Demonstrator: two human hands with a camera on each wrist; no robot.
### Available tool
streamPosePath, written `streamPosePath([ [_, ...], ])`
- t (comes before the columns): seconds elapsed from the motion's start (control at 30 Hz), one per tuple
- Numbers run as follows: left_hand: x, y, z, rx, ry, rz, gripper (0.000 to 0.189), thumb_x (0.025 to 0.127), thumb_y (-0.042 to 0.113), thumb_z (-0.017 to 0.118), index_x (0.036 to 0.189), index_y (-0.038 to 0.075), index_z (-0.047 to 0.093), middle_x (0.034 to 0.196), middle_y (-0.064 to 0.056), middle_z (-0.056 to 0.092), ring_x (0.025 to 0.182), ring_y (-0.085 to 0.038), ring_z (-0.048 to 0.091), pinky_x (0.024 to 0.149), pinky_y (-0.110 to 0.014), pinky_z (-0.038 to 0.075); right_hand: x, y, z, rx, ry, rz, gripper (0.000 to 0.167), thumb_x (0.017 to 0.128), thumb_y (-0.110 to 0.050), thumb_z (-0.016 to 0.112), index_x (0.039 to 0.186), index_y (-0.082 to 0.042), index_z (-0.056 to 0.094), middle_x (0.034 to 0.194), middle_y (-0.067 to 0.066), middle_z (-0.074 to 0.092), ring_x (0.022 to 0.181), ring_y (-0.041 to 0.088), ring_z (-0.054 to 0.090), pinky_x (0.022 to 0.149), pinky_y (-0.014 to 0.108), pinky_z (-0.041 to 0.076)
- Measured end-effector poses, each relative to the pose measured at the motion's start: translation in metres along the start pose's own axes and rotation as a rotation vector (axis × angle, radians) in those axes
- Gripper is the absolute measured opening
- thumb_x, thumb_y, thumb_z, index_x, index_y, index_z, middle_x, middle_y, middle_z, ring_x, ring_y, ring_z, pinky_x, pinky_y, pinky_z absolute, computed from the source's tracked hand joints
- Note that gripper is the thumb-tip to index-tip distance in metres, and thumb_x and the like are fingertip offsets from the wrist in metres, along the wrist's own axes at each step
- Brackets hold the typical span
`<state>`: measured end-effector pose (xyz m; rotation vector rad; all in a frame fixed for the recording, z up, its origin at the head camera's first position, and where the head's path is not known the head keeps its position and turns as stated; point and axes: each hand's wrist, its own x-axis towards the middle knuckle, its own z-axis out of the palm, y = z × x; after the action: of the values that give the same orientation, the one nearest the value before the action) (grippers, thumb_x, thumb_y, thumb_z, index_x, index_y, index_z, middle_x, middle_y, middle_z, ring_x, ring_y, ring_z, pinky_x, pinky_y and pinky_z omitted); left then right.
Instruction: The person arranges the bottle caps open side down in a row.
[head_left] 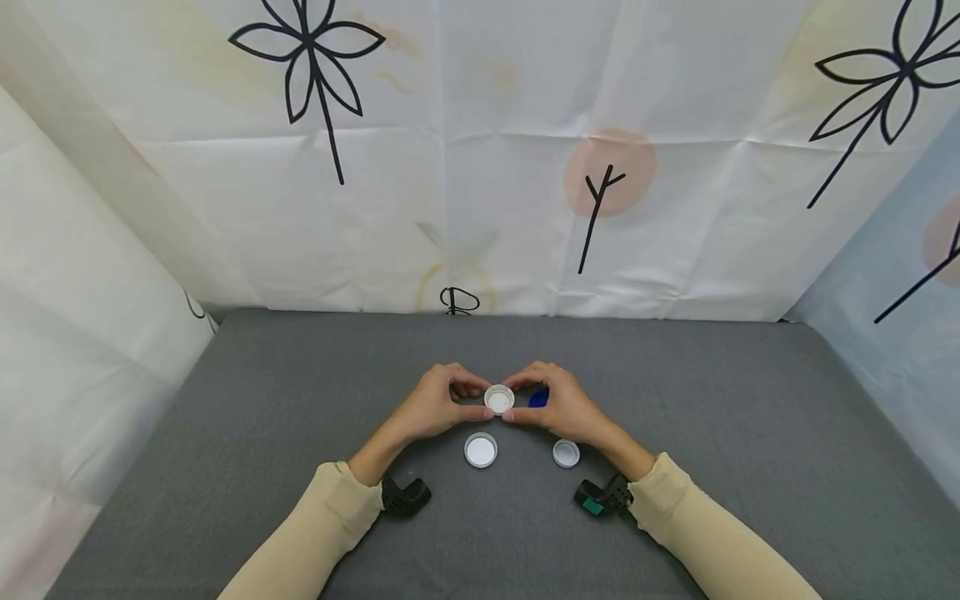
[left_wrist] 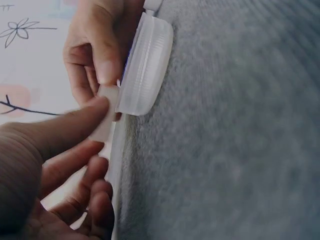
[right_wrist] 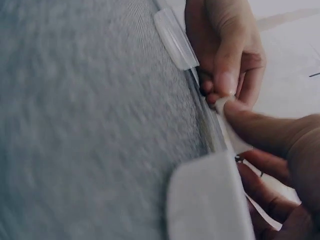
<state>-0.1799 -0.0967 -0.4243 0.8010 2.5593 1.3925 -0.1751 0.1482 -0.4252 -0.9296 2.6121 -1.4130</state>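
Between both hands is a small round white cap (head_left: pixel 498 400), its hollow side facing up in the head view. My left hand (head_left: pixel 442 404) pinches it from the left, thumb on the near side and fingers on the far side. From the right, my right hand (head_left: pixel 558 406) pinches the same cap (left_wrist: pixel 104 114) between thumb and fingertips. Partly hidden behind the right hand is a blue disc-shaped piece (head_left: pixel 537 398). Nearer to the body, a white cap (head_left: pixel 481 450) lies hollow side up, and a smaller white one (head_left: pixel 566 453) lies below the right hand.
Grey cloth covers the table (head_left: pixel 300 367). A white printed curtain (head_left: pixel 510 225) hangs along its back edge, with more fabric at the left and right sides. Black wrist mounts (head_left: pixel 405 497) sit on both wrists, close over the cloth.
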Motion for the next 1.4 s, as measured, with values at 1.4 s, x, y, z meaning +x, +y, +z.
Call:
streamPosePath([
  [1.4,-0.009,0.053,-0.018,-0.463,-0.022,-0.093,0.024,0.099,0.014,0.068,0.116,-0.003,0.071,0.104,-0.009,0.073,0.105,-0.046,0.064,0.091,-0.055,0.052,-0.004,-0.055,-0.029,-0.002,0.122,-0.201,0.044,0.079,-0.011,0.09,0.119,-0.01,0.073,0.112,-0.003,0.07,0.099,0.018,0.063,0.087,0.034,0.051],
])
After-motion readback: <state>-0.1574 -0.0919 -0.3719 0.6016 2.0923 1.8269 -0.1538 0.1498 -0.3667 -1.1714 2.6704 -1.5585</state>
